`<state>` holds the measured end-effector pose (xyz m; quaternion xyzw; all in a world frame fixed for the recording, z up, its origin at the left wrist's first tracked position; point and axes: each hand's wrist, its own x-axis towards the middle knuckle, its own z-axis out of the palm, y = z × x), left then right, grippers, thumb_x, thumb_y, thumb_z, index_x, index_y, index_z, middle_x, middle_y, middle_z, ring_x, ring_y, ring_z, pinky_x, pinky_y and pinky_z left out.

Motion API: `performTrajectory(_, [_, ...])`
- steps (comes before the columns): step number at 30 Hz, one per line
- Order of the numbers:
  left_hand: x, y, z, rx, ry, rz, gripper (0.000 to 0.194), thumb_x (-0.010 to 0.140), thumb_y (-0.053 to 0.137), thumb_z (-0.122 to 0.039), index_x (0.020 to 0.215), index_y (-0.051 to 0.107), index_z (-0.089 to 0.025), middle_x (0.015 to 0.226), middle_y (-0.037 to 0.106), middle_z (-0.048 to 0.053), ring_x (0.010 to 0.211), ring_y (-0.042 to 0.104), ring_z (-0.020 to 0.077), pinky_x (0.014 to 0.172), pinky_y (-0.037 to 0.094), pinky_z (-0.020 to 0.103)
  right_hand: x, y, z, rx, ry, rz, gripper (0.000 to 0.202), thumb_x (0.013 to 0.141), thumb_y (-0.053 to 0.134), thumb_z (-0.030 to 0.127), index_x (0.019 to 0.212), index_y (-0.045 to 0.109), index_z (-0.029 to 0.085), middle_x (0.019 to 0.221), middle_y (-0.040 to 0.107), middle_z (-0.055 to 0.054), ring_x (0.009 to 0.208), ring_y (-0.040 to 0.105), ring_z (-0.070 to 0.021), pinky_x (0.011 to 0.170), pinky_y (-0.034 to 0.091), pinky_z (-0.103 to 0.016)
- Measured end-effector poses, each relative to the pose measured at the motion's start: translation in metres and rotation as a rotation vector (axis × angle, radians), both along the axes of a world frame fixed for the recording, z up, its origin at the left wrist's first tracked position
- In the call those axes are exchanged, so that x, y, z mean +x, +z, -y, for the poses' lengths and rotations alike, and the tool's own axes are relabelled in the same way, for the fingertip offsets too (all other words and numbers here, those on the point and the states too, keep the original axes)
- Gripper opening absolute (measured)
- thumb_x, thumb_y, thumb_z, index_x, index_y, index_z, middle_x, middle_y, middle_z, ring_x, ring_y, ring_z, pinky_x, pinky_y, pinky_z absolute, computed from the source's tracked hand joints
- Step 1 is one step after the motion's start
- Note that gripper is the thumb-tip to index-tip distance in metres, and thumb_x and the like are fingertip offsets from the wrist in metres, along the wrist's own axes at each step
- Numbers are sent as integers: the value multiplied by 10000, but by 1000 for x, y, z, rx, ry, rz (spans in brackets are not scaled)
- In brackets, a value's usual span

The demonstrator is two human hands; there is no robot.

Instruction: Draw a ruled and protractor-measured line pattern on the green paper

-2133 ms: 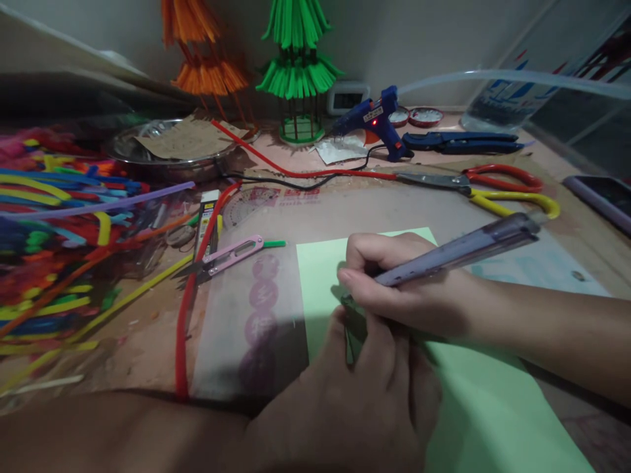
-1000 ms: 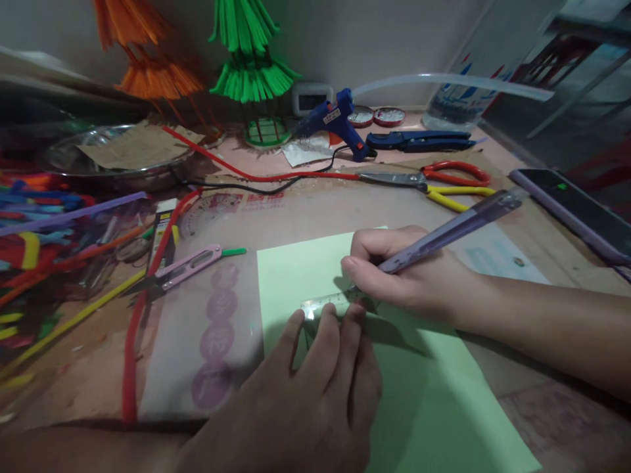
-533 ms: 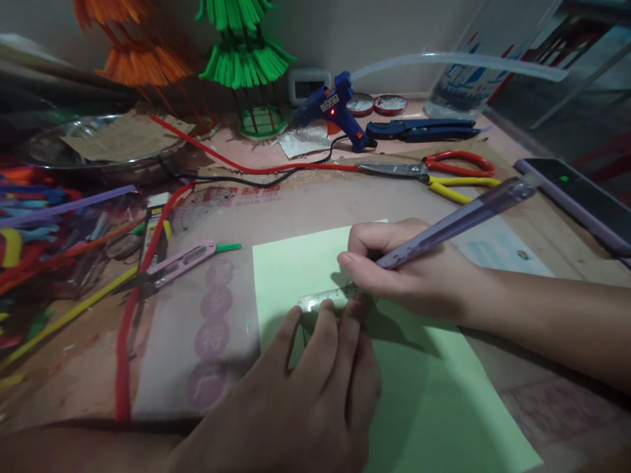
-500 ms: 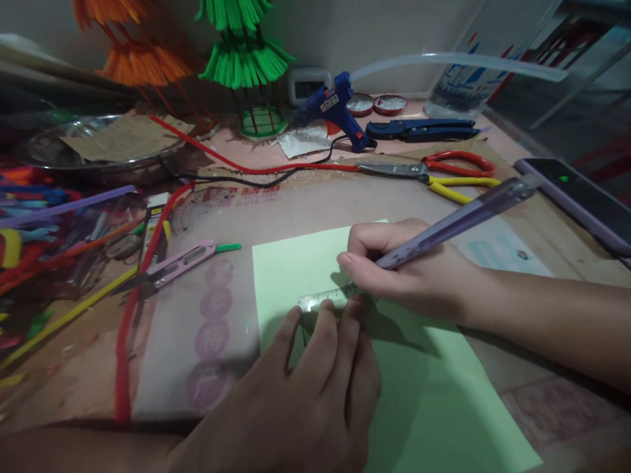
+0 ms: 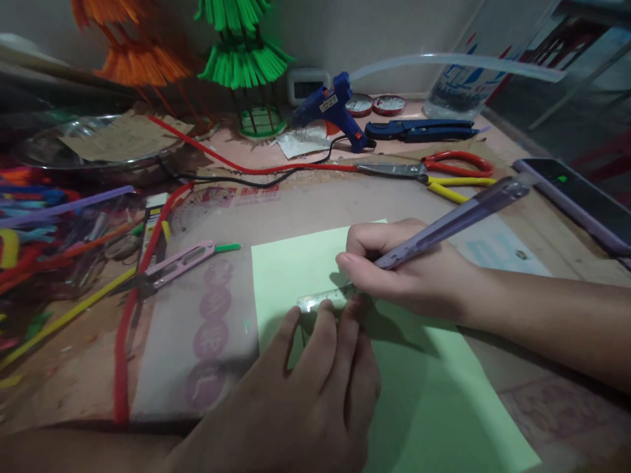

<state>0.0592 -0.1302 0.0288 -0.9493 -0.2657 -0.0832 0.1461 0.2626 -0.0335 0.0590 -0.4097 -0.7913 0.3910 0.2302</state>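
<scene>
A sheet of light green paper [image 5: 296,263] lies on the table in front of me. My left hand [image 5: 320,381] rests on it with fingers spread, the fingertips pressing a short clear ruler [image 5: 315,301] flat against the paper. In my right hand [image 5: 409,269] is a purple pen [image 5: 448,220], pinched between thumb and fingers and slanting up to the right. Its tip is hidden behind my thumb, close to the ruler's right end.
Behind the paper lie scissors [image 5: 456,164], a blue glue gun [image 5: 335,112] and blue pliers [image 5: 419,130]. A phone [image 5: 576,197] is at the right. Pink snips [image 5: 182,264], a red strip [image 5: 121,361] and a metal bowl [image 5: 44,148] are at the left.
</scene>
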Motion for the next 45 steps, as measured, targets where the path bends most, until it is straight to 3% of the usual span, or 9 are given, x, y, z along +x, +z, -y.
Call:
performTrajectory(10, [0, 0, -1, 14, 7, 39, 405, 1057, 396, -207, 1381, 566, -31, 1389, 707, 192, 1224, 666, 344, 1017, 452, 492, -1, 0, 0, -52, -49, -57, 340, 949, 573, 293, 645, 436, 225, 573, 414, 66, 528, 373, -91, 509, 294, -249])
performTrajectory(15, [-4, 5, -5, -51, -69, 113, 367, 1084, 346, -142, 1291, 648, -168, 1412, 714, 70, 1241, 661, 267, 1062, 435, 440, 3, 0, -5, -58, -100, -118, 320, 984, 587, 358, 709, 521, 209, 622, 539, 42, 560, 472, -105, 550, 360, -248])
performTrajectory(21, [-8, 22, -33, -174, -91, 73, 204, 1039, 543, -158, 1139, 711, -216, 959, 740, 6, 918, 678, 216, 1151, 456, 478, 5, -1, -7, -49, -174, -131, 316, 989, 588, 406, 746, 564, 205, 576, 549, 59, 488, 412, -92, 519, 329, -252])
performTrajectory(25, [-17, 34, -49, -36, 41, -67, 226, 934, 599, -48, 1112, 713, -130, 981, 738, 96, 932, 688, 288, 946, 583, 500, 7, -5, -8, -57, -185, -123, 322, 986, 595, 441, 768, 572, 205, 601, 552, 54, 524, 455, -101, 527, 341, -249])
performTrajectory(28, [-17, 32, -45, -116, 33, -40, 266, 930, 564, -50, 1148, 694, -127, 1086, 750, 128, 929, 696, 292, 781, 611, 434, 8, -9, -10, -43, -181, -133, 332, 982, 586, 468, 783, 584, 202, 612, 556, 50, 545, 484, -109, 536, 356, -248])
performTrajectory(34, [-8, 16, -30, -286, 17, 179, 243, 1007, 581, -240, 1213, 676, -153, 1262, 751, 119, 1041, 702, 326, 848, 646, 485, 7, -10, -11, -38, -181, -135, 340, 981, 527, 465, 759, 578, 212, 592, 555, 44, 518, 472, -110, 528, 361, -262])
performTrajectory(39, [-23, 15, -52, -306, 129, 137, 304, 997, 683, -422, 1123, 680, -145, 1399, 670, 236, 1269, 648, 440, 990, 603, 639, 5, -8, -12, -80, -164, -138, 335, 961, 555, 490, 775, 590, 214, 613, 577, 33, 567, 506, -125, 536, 373, -261])
performTrajectory(43, [-31, 10, -67, -352, 241, 96, 738, 941, 648, -693, 1394, 596, -114, 1663, 380, 312, 1498, 434, 524, 1079, 509, 748, 3, -10, -22, -194, -104, -191, 373, 931, 639, 562, 815, 621, 208, 595, 578, 43, 509, 458, -108, 501, 351, -254])
performTrajectory(45, [-32, 6, -67, -379, 282, 55, 929, 934, 557, -800, 1539, 491, -97, 1657, 370, 330, 1487, 441, 529, 1058, 524, 749, 3, -11, -26, -214, -86, -210, 379, 928, 658, 571, 823, 627, 207, 593, 574, 47, 494, 448, -102, 493, 350, -249])
